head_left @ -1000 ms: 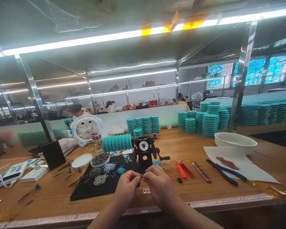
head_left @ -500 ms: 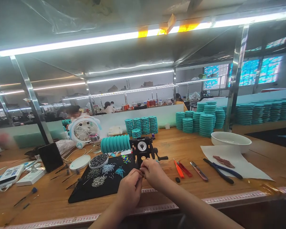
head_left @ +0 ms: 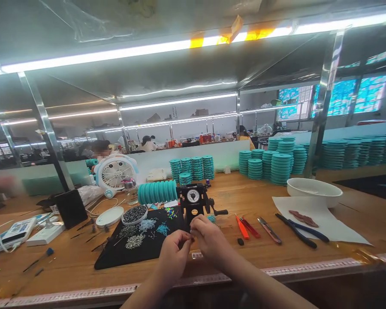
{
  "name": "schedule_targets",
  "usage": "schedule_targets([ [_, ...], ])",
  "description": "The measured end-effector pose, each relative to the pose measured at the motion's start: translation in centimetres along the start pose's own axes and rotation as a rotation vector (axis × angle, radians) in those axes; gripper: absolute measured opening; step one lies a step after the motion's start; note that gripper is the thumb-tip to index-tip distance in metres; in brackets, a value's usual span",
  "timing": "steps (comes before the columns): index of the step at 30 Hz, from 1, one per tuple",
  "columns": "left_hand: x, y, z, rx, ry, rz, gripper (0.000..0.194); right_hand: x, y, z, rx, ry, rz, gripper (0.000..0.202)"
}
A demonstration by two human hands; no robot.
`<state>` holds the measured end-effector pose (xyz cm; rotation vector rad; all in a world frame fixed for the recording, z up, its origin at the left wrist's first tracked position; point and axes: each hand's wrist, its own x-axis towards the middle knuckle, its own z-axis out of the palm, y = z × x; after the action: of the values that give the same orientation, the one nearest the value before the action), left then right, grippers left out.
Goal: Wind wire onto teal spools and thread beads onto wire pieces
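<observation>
My left hand (head_left: pixel 174 251) and my right hand (head_left: pixel 209 238) meet fingertip to fingertip above the front of the wooden bench. Both are closed in a pinch; whatever lies between the fingertips is too small to make out. Just behind them stands a black winding device (head_left: pixel 193 201) with a round dial and a crank, bearing a row of teal spools (head_left: pixel 157 192) on its left. To the left of my hands a black mat (head_left: pixel 116 256) carries heaps of small silvery metal parts (head_left: pixel 135 241), light-blue pieces (head_left: pixel 162 229), coloured beads (head_left: pixel 170 213) and a bowl of dark oval pieces (head_left: pixel 134 214).
Right of my hands lie an orange tool (head_left: pixel 242 227), a red tool (head_left: pixel 251 227), a cutter knife (head_left: pixel 269 230) and pliers (head_left: pixel 300 230). A white bowl (head_left: pixel 315 189) and stacked teal spools (head_left: pixel 281 167) stand behind. A fan (head_left: pixel 116 174) is at the left; metal posts hold a shelf overhead.
My fingertips stay together while the hands shift slightly; the left hand's thumb and forefinger show a wider gap behind the pinch. The whole view has moved a little.
</observation>
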<state>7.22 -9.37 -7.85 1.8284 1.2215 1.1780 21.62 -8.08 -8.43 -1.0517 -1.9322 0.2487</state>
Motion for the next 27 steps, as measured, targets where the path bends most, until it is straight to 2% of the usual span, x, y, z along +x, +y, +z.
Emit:
schedule_targets([
  [4,0.0,-0.1,0.2,0.236,0.023,0.211,0.019,2.2,0.6,0.3,0.000,-0.047,0.130,0.023],
  [7,0.0,-0.3,0.2,0.302,-0.004,0.327,0.021,2.9,1.1,0.8,-0.006,-0.071,0.176,0.023],
  [9,0.0,-0.3,0.1,0.294,-0.054,0.356,0.022,2.9,1.3,0.7,-0.011,-0.084,0.190,0.023],
  [11,0.1,-0.2,0.0,0.210,-0.073,0.292,0.019,2.5,1.1,0.4,-0.024,-0.069,0.190,0.023],
  [15,0.3,-0.1,0.1,-0.134,0.004,-0.155,0.017,0.4,0.1,-0.4,-0.072,0.087,0.137,0.011],
  [17,0.3,-0.2,0.1,-0.216,0.011,-0.284,0.021,-1.1,-0.3,-0.2,-0.078,0.105,0.159,0.010],
  [20,0.3,-0.2,0.1,-0.254,0.020,-0.324,0.022,-2.9,-0.4,0.5,-0.021,0.021,0.197,0.015],
  [23,0.2,-0.1,0.1,-0.238,0.026,-0.302,0.021,-3.1,-0.3,0.8,-0.031,0.101,-0.009,0.022],
  [25,0.1,0.1,0.0,-0.212,0.024,-0.248,0.018,-2.3,-0.3,0.5,-0.038,0.126,-0.103,0.024],
  [27,0.0,0.2,0.1,-0.116,0.012,-0.109,0.015,-0.8,-0.1,0.1,-0.007,0.052,-0.030,0.023],
])
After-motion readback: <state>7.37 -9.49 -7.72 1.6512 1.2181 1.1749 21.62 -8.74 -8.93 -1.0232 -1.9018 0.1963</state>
